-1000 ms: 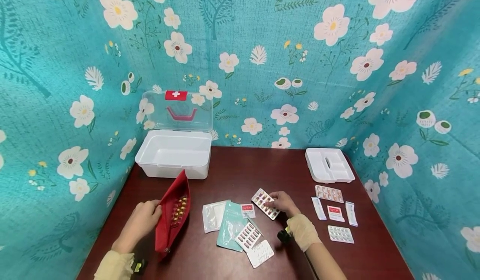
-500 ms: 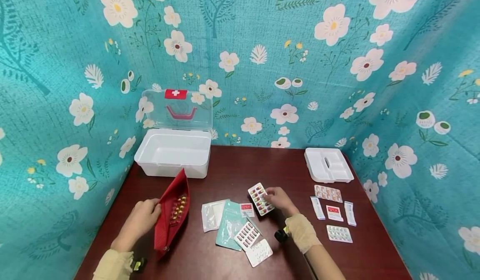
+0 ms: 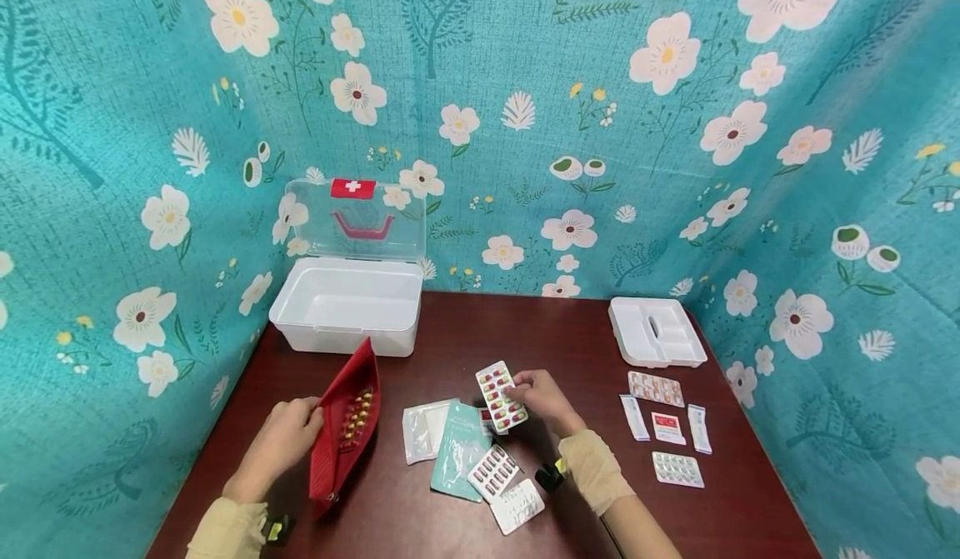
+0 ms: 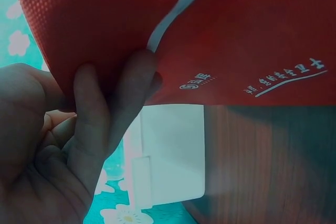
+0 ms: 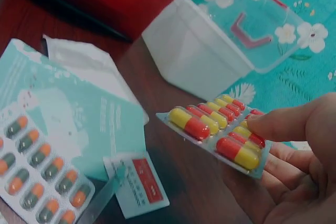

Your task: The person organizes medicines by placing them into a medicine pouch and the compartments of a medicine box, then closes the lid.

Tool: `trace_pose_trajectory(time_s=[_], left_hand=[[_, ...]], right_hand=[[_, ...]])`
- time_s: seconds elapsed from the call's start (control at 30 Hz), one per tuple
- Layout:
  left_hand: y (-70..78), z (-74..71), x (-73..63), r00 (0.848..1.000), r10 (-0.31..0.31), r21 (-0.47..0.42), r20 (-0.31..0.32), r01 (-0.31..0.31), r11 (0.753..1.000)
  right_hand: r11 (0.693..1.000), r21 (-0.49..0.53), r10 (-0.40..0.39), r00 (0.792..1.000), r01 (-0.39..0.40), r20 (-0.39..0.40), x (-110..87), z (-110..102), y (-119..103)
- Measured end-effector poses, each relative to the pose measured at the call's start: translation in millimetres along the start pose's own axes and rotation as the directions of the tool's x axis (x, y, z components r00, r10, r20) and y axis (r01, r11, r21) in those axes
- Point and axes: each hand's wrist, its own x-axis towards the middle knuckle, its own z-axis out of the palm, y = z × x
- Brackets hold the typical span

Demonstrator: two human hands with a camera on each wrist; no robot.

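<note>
In the head view my left hand (image 3: 279,442) grips the edge of a red zip pouch (image 3: 330,451), which stands with its mouth open; a pack of yellow capsules (image 3: 356,420) shows inside. The left wrist view shows fingers (image 4: 92,108) pinching the red fabric, which bears white print. My right hand (image 3: 546,399) holds a blister pack of red and yellow capsules (image 3: 501,396) above the table, thumb on top and fingers beneath in the right wrist view. Below it lie a small red-and-white sachet (image 5: 137,183), a teal packet (image 3: 459,451) and another capsule blister pack (image 3: 493,471).
An open white box (image 3: 347,305) with a clear lid stands at back left. A white divided tray (image 3: 657,331) sits at back right, with several blister packs and sachets (image 3: 668,427) before it. A silver blister pack (image 3: 517,506) and a white packet (image 3: 429,431) lie mid-table.
My right hand has lifted the red and yellow blister pack and carried it left, over the small sachet. The left hand and the red pouch have stayed nearly still.
</note>
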Motion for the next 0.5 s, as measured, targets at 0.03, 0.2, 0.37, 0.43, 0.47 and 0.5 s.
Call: trace_pose_trajectory(time_s=[0.03,0.2,0.37,0.43,0.47,0.5], left_hand=[[0.2,0.1,-0.3,1.000,-0.001,-0.001,0.002,0.001,1.000],[1.5,0.4,-1.6,1.000,-0.011,0.001,0.004,0.011,1.000],[3.4,-0.2,-0.7,1.000,0.006,0.012,0.001,-0.006,1.000],[3.7,0.0,-0.4,1.000,0.007,0.010,0.001,-0.007,1.000],[3.8,0.3,-0.4,1.000,0.004,0.008,0.002,-0.005,1.000],[3.9,0.5,-0.6,1.000,0.001,0.006,0.003,-0.001,1.000]], right_hand=[[1.000,0.012,0.001,1.000,-0.001,0.003,-1.0,1.0,-2.1],[0.999,0.043,-0.015,1.000,0.014,0.019,-3.5,6.5,-8.7],[0.999,0.041,-0.018,1.000,0.017,0.012,-5.5,13.4,-14.2],[0.999,0.036,-0.020,1.000,0.020,0.010,-5.5,16.9,-15.6],[0.999,0.032,-0.025,1.000,0.024,0.011,-5.5,18.8,-16.3],[0.999,0.029,-0.032,0.999,0.032,0.013,-5.3,20.8,-16.8]])
